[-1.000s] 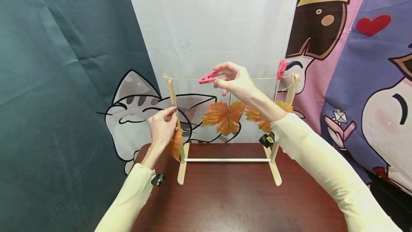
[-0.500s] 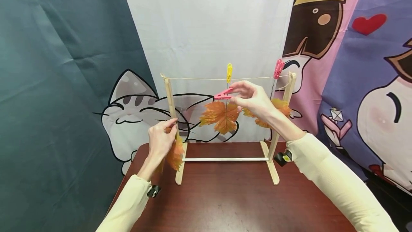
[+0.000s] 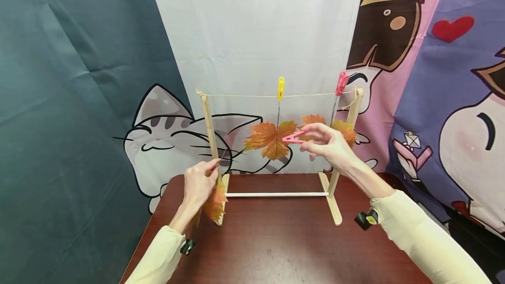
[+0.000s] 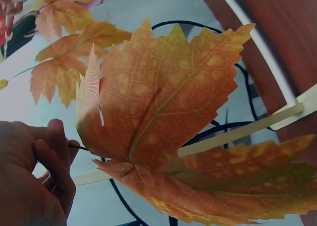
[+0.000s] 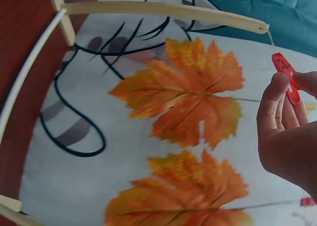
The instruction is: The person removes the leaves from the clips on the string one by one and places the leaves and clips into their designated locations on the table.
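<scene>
My left hand [image 3: 199, 182] pinches the thin stem of an orange maple leaf [image 4: 163, 97], which hangs below the fingers beside the rack's left post. Between thumb and fingers, my right hand [image 3: 329, 146] holds a pink clothespin [image 3: 293, 138], in front of the hanging leaves and below the string [image 3: 240, 96]. A yellow clothespin [image 3: 281, 88] on the string carries the middle leaf [image 3: 270, 140] by its stem. Near the right post, another pink clothespin [image 3: 342, 83] carries a second leaf [image 3: 345, 131], partly hidden behind my right hand.
The wooden rack [image 3: 333, 207] stands on a dark red-brown table [image 3: 276, 249], with a white crossbar [image 3: 276, 195] low between its feet. Behind it hangs a cartoon-printed cloth [image 3: 256, 34]. Small black devices sit at both wrists.
My right hand has moved down and to the right with the pink clothespin, away from the string. My left hand has lowered slightly with its leaf. The yellow clothespin has come into view.
</scene>
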Tool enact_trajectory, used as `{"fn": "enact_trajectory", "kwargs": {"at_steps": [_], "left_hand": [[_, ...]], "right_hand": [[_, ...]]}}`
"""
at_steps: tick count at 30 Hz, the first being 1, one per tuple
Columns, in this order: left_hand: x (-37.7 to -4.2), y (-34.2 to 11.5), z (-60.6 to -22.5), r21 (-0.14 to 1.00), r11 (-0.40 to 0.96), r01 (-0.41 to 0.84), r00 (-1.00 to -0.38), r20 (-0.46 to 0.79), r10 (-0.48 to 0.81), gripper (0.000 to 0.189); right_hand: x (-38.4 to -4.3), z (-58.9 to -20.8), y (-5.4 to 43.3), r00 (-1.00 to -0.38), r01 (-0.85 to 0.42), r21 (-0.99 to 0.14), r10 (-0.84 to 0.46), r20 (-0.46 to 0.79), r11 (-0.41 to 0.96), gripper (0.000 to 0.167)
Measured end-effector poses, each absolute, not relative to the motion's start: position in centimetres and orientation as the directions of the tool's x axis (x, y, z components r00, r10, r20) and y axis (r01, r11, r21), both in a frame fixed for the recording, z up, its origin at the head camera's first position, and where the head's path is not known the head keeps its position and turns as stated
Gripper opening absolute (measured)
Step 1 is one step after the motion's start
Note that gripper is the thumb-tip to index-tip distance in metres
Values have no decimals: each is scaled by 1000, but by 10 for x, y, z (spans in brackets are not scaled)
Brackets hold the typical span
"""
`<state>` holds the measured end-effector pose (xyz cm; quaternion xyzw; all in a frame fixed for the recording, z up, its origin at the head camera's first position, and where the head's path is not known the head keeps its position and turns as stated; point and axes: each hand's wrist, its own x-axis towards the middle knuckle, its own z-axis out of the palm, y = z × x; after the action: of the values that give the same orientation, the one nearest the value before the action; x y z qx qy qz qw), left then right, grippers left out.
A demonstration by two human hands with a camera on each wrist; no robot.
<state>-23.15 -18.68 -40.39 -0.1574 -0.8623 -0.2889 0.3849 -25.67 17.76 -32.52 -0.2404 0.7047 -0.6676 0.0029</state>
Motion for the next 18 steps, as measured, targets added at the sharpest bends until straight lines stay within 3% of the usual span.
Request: {"fn": "enact_trajectory", "kwargs": {"at_steps": [9, 18], "left_hand": [[-225, -190, -429, 325, 815, 480, -668, 737, 100, 30], [-218, -193, -449, 338, 834, 435, -738, 665, 116, 31]], "right_hand": [[-247, -363, 204, -903, -298, -954, -313, 294, -36, 32], [-234, -400, 224, -913, -274, -961, -301, 275, -46, 32]]}}
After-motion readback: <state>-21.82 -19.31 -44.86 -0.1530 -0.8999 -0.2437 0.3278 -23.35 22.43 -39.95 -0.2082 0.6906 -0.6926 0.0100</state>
